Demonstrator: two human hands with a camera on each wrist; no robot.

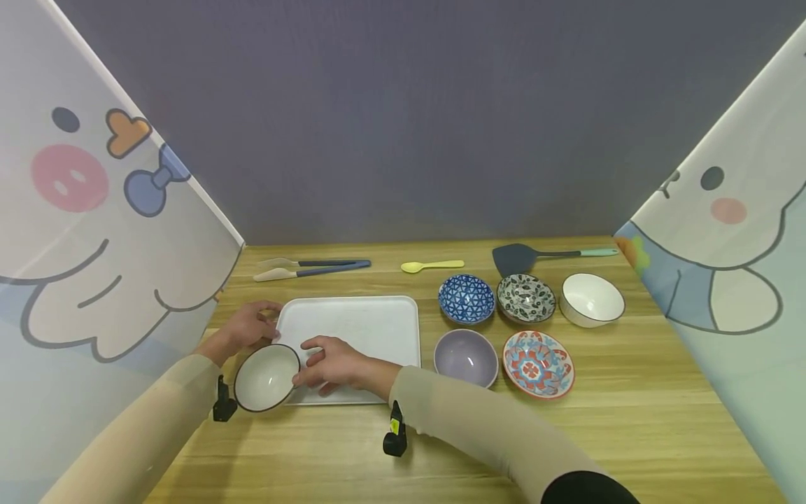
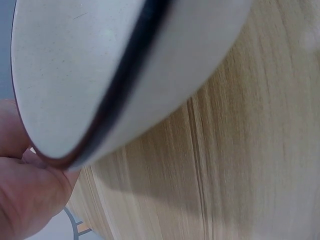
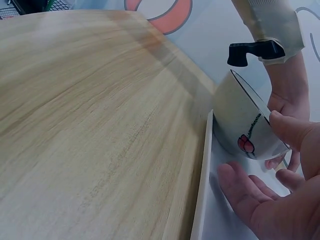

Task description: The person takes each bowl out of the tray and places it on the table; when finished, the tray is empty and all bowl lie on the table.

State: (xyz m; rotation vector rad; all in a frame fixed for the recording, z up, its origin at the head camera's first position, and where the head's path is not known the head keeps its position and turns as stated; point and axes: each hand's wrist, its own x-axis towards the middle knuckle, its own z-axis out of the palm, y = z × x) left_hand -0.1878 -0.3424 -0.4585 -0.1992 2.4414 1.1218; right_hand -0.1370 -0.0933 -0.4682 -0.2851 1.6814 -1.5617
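A white bowl point(image 1: 267, 379) with a dark rim tilts over the left edge of the white tray point(image 1: 359, 305). In the right wrist view, the bowl point(image 3: 235, 117) shows a red and dark green motif on its outside. My left hand point(image 1: 248, 329) grips the bowl at its far side, its thumb side against the rim in the left wrist view; other fingers are partly hidden. My right hand point(image 1: 334, 364) is over the tray with fingers spread, its thumb point(image 3: 290, 127) right at the bowl's rim and its other fingers below the bowl's side.
To the right are a blue patterned bowl point(image 1: 467, 299), a black-and-white bowl point(image 1: 526, 298), another white bowl point(image 1: 591, 299), a purple bowl point(image 1: 466, 358) and a red-blue patterned dish point(image 1: 538, 364). Behind lie tongs point(image 1: 334, 267), a yellow spoon point(image 1: 432, 266) and a spatula point(image 1: 518, 259).
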